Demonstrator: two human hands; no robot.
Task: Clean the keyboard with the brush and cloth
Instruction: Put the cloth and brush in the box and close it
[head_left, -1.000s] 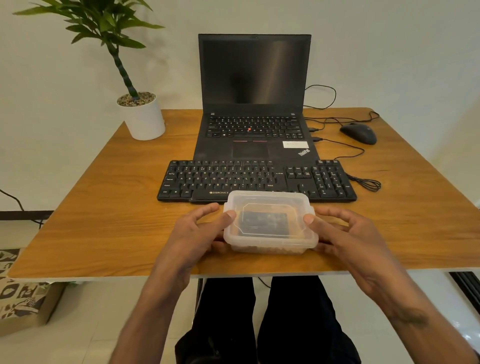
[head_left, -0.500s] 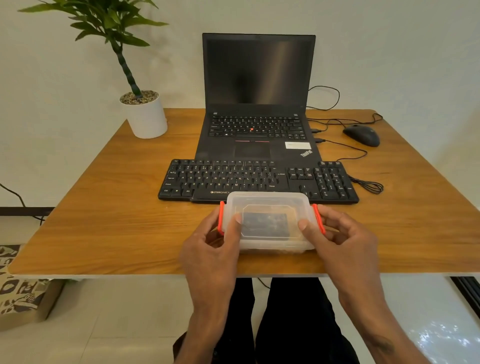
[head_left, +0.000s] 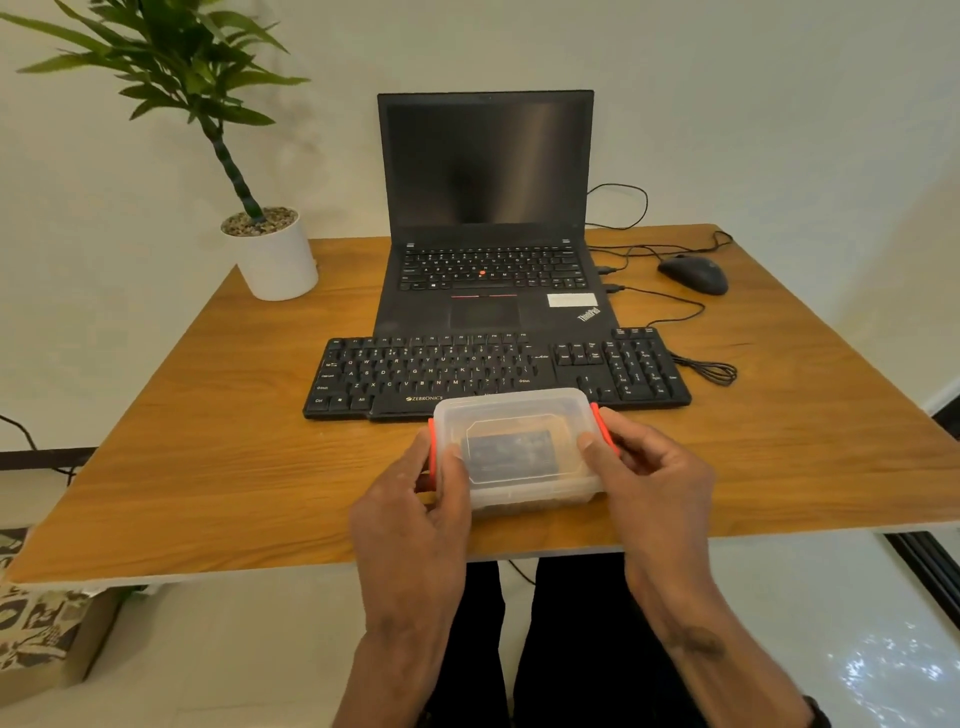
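While both hands sit on the box (head_left: 519, 447), head view shows it resting on the table (head_left: 208, 457) just in front of the keyboard (head_left: 493, 371), its far edge overlapping the keyboard's front edge in the picture.

- Box: clear plastic, lid on, an orange clip on each short side. Something dark shows through the lid; can't tell what it is.
- Left hand (head_left: 415, 514): curled round the box's left end, thumb on top of the lid, fingers at the orange clip (head_left: 431, 449). Gripping the box.
- Right hand (head_left: 654, 483): same at the right end, thumb on the lid, fingers curled behind the right clip (head_left: 602, 428). Gripping the box.
- Keyboard: black, flat on the table, cable coiled off its right end.
- Laptop (head_left: 485, 208): directly behind the keyboard, touching or nearly so, lid open, screen dark.
- Mouse (head_left: 693, 274): behind and right of the keyboard, beside the laptop.
- Potted plant (head_left: 275, 254): behind and left of the keyboard, at the table's far left corner.
- Brush and cloth: not identifiable in this view.
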